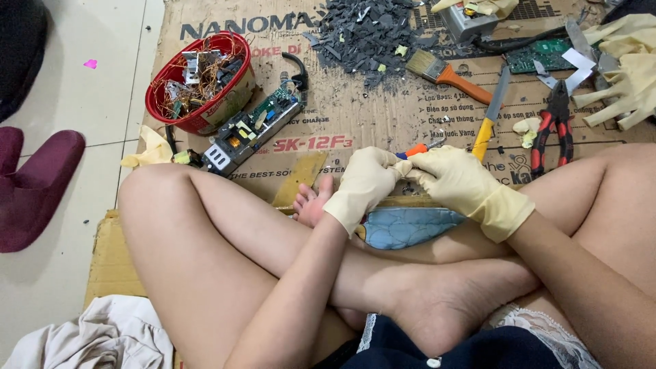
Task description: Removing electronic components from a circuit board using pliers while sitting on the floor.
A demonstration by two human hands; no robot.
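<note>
Under the gloved fingers lies the biggest thing in view, a flattened cardboard sheet (383,130) spread over the tiled floor, on which the person sits cross-legged. Just below the fingers, resting on the crossed legs, is a blue quilted pad (406,227). Up and to the left of the fingers sits a red basket (198,85) full of copper wire and small metal parts, and between it and the fingers lies a bare power supply board (251,130) in a metal frame. Straight above the fingers, well apart, is a heap of dark grey shards (365,34). To the upper right of the fingers lie a paintbrush (447,72) with an orange handle, a knife with a yellow handle (489,119) and red-handled pliers (555,126), with a green circuit board (540,56) and spare cream gloves (625,75) beyond them.

The left hand (362,184) and the right hand (459,183), both in cream rubber gloves, meet fingertip to fingertip. The fingers of both hands are curled together and pinched on a small screwdriver (415,149) with an orange and blue handle, which pokes up out of the fingertips. What its tip touches is hidden by the gloves.
</note>
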